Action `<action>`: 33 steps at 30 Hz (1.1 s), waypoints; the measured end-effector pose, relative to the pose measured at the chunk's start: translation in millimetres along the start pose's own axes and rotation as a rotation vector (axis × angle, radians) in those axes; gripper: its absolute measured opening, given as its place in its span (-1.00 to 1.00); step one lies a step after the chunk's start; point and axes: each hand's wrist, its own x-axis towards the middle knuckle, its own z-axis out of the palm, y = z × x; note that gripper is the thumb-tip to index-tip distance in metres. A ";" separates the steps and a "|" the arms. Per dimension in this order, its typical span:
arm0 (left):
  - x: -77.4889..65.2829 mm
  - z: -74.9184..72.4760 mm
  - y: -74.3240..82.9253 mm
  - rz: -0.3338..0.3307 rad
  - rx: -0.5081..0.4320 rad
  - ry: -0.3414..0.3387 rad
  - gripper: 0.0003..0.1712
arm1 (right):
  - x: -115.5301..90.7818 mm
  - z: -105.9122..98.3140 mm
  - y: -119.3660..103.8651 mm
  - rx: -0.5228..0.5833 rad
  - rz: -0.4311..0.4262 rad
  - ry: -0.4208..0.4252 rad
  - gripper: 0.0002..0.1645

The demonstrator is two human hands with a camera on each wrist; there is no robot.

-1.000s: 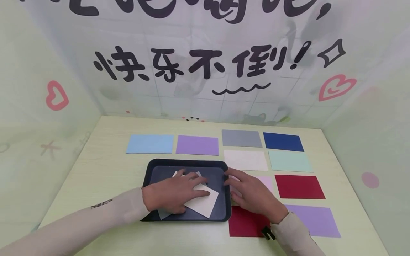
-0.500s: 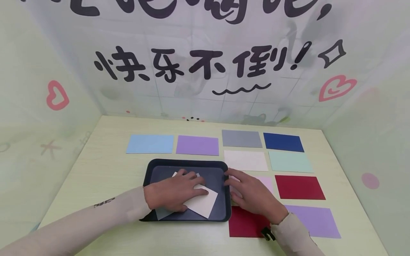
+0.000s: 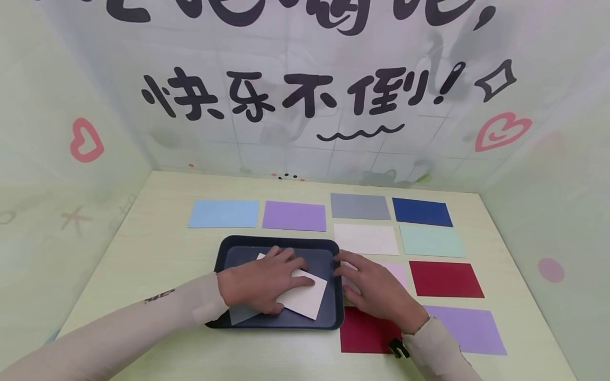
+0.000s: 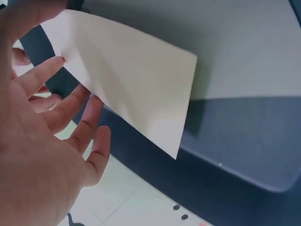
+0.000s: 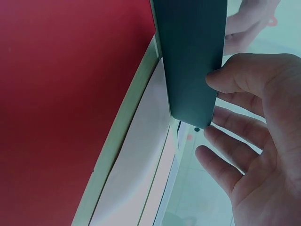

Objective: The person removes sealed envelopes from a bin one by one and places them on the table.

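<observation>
In the head view, my left hand point(image 3: 262, 282) is over the dark tray point(image 3: 329, 312) and holds a white card point(image 3: 307, 299) by its edge. The left wrist view shows the thumb and fingers pinching the card point(image 4: 131, 70), whose far corner stands off the tray floor with a shadow under it. Beneath it lies a greyish sheet point(image 3: 242, 313), mostly covered by the hand. My right hand point(image 3: 381, 291) grips the tray's right rim; in the right wrist view its thumb lies on the outer wall point(image 5: 190, 56), with fingertips partly hidden behind the rim.
Coloured cards lie flat on the table point(image 3: 143, 254): light blue point(image 3: 224, 214), purple point(image 3: 294, 216), grey point(image 3: 360, 206), navy point(image 3: 421, 211), mint point(image 3: 431, 241) and several more. A dark red card point(image 3: 364, 333) sits just right of the tray. Printed sheets wall the table.
My left hand has shifted slightly away from me, and the white card has turned and moved a little with it. A grey corner seen behind the fingers is now covered. The right hand stays put.
</observation>
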 end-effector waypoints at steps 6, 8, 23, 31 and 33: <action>-7.2 -11.3 -8.9 -0.032 -0.007 0.030 -0.16 | -0.1 0.4 0.1 0.001 0.002 0.004 -0.57; -11.3 -15.9 -13.2 -0.046 -0.011 0.054 -0.17 | 0.0 0.6 0.6 -0.002 0.000 0.005 -0.57; -60.0 -17.4 -60.5 -0.195 -0.155 0.233 -0.18 | 0.6 3.2 1.8 -0.007 -0.027 0.020 -0.60; -100.1 -5.3 -81.6 -0.324 -0.210 0.240 -0.17 | 0.2 3.1 0.5 0.013 -0.028 0.031 -0.57; -111.2 -2.3 -85.1 -0.356 -0.215 0.240 -0.17 | -0.7 2.8 0.3 0.014 -0.022 0.033 -0.56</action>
